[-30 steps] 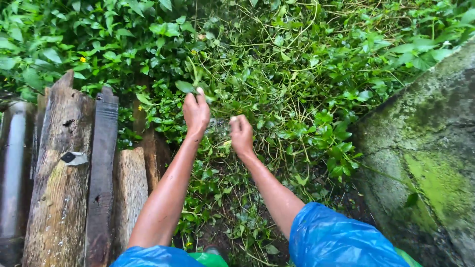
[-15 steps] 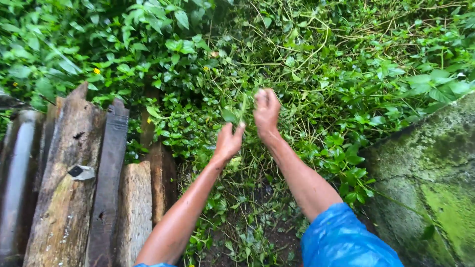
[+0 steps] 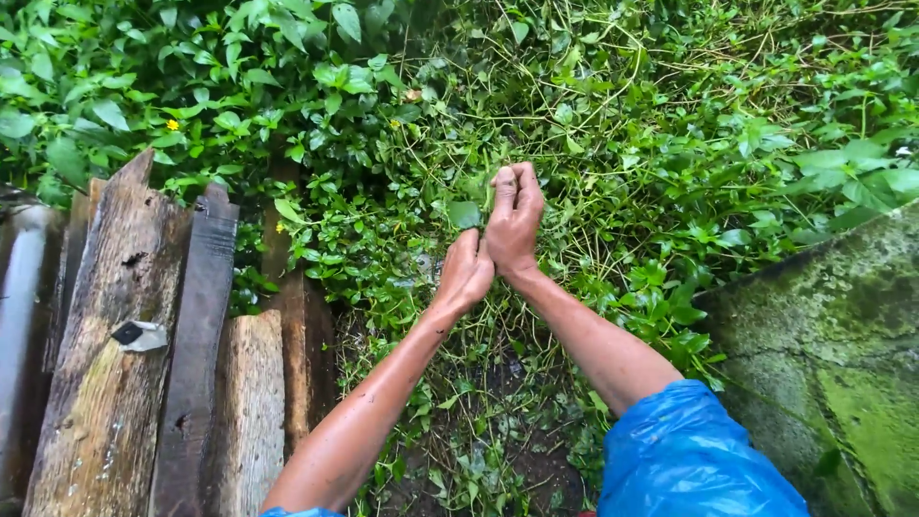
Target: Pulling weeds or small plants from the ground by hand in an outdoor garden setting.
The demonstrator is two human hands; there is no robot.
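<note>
Soft, even daylight — sharp, shadowless

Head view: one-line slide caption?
Left hand and right hand close together on green vine stems, between weathered planks and a mossy slab.

Dark wet soil (image 3: 536, 469), leafy vines (image 3: 613, 115), wooden planks (image 3: 124, 335)
</note>
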